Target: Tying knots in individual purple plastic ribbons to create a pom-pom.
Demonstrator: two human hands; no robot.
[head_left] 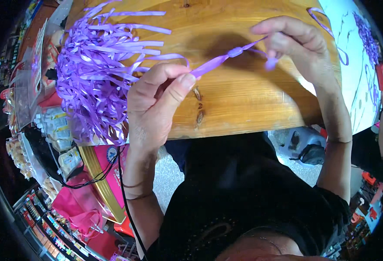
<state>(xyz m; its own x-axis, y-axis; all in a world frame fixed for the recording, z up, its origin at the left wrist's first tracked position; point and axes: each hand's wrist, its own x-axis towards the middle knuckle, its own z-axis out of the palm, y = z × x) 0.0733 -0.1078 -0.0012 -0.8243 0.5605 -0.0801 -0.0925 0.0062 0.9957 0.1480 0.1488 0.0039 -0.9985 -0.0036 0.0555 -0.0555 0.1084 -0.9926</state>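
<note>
A purple ribbon point(211, 66) stretches between my two hands above the wooden table, with a knot point(235, 52) partway along it. My left hand point(156, 98) pinches one end between thumb and forefinger. Higher and to the right, my right hand point(298, 45) grips the other end at its fingertips; those fingers are partly blurred by motion. A short purple tail dangles below them. Close to the left of my left hand lies a large heap of purple ribbon strips point(91, 74), some loose ends reaching toward my wrist.
The wooden table point(243, 104) has a rounded edge near my body. A white marbled surface point(352, 87) at right carries another purple ribbon pile point(365, 37). One loose ribbon point(326, 28) lies across the table's right edge. Packaged goods point(56, 126) and a black cable point(122, 182) are at left.
</note>
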